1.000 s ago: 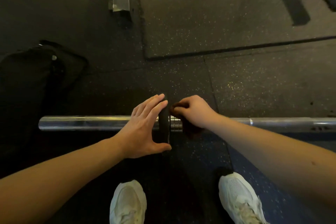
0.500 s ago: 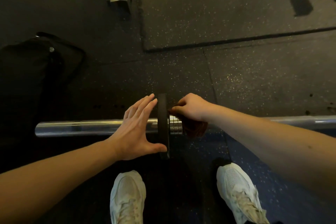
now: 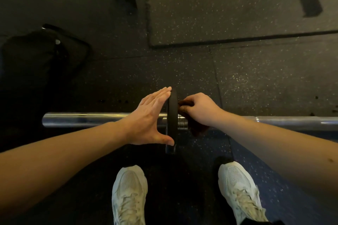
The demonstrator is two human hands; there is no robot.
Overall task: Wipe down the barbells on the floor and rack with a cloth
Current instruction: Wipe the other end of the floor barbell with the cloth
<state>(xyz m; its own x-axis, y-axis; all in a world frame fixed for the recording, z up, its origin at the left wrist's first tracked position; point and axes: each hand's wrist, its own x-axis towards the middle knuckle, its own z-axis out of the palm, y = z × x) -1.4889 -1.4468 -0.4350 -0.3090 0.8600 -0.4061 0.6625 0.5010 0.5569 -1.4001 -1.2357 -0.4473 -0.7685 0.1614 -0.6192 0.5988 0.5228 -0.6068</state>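
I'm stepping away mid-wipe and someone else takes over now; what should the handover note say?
Left hand: open, straight fingers pressed flat on the black weight plate on the barbell, which lies on the floor.
Right hand: grips the dark cloth against the collar beside the plate.
Done: cannot tell what is already wiped.
Left: the rest of the barbell; rack barbells are out of view.

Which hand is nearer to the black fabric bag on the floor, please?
Left. The left hand rests flat on the thin black disc, right of the black fabric bag; the right hand is farther right, beyond that disc.
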